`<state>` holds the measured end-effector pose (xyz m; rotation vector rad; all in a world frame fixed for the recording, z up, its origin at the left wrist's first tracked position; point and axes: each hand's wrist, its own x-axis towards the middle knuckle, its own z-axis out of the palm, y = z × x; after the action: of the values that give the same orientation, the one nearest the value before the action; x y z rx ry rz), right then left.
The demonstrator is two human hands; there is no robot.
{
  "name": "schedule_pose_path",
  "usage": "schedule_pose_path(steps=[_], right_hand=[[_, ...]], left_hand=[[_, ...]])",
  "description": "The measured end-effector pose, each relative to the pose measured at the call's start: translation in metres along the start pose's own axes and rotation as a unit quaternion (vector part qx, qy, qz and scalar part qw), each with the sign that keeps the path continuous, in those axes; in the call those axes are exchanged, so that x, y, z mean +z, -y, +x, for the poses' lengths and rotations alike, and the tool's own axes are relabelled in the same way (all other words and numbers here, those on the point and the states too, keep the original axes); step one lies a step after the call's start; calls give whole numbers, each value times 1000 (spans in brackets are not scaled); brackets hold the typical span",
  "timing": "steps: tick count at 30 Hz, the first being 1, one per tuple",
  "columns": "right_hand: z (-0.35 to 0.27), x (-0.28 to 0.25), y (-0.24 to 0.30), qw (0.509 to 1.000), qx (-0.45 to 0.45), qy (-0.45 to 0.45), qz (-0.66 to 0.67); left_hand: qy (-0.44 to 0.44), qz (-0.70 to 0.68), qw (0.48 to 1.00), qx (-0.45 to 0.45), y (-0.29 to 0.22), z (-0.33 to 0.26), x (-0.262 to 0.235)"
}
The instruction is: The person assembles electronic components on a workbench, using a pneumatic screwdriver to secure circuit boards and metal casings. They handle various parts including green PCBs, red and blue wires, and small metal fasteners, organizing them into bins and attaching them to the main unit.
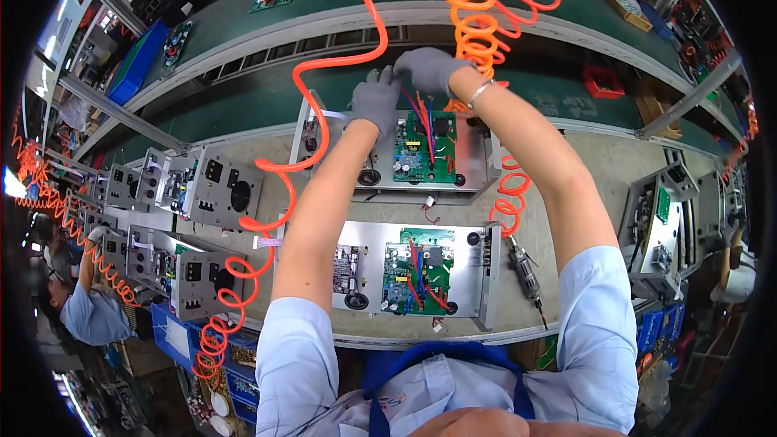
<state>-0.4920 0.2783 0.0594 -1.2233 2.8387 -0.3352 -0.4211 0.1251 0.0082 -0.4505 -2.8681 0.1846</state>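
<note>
In grey gloves, both my hands meet above the far edge of a metal chassis (pixel 477 163). My left hand (pixel 377 101) has its fingers stretched and a little apart. My right hand (pixel 430 71) bends over with its fingertips curled together beside the left one's; what they hold, if anything, is hidden. Red and blue wires (pixel 426 125) rise just below the hands from a green circuit board (pixel 411 163) in the chassis. Nearer me lies a second metal chassis (pixel 372 247) with a similar green board (pixel 396 291) and wires.
A power screwdriver (pixel 526 273) lies right of the near chassis, on a coiled red hose (pixel 510 202). Orange coils (pixel 473 24) hang ahead; another red hose (pixel 301 81) crosses near my left arm. Grey units (pixel 214 186) stand left, more (pixel 657 226) right. A co-worker (pixel 93 303) is at far left.
</note>
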Motion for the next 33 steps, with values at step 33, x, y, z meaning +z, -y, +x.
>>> schedule_pose_path(steps=[33], right_hand=[[-85, -44, 29, 975, 37, 138, -172]], left_hand=[[116, -609, 768, -157, -45, -135, -25]])
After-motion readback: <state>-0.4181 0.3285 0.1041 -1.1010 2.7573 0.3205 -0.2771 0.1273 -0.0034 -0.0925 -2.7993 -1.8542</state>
